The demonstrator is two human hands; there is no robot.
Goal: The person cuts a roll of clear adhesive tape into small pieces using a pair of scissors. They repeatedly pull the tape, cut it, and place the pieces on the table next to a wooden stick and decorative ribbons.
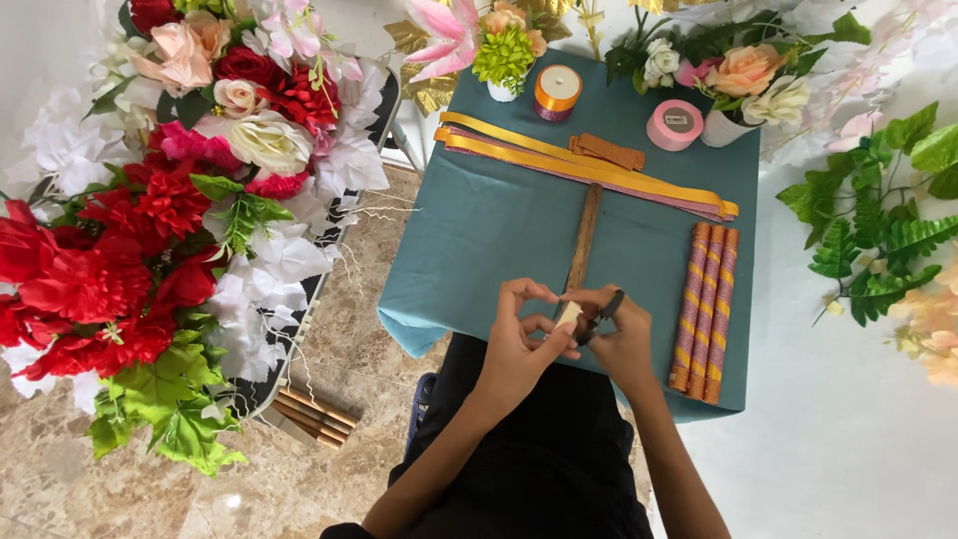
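Head cam: left hand pinches a small cream paper strip, right hand grips dark scissors just at its 3 o'clock; long brown wooden stick runs toward 12 on the teal cloth-covered table.

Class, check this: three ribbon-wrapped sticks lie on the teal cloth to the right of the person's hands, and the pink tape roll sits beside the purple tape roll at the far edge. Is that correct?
Not quite. The head view shows the pink tape roll with an orange tape roll, not a purple one. The three ribbon-wrapped sticks do lie on the teal cloth, right of the hands.
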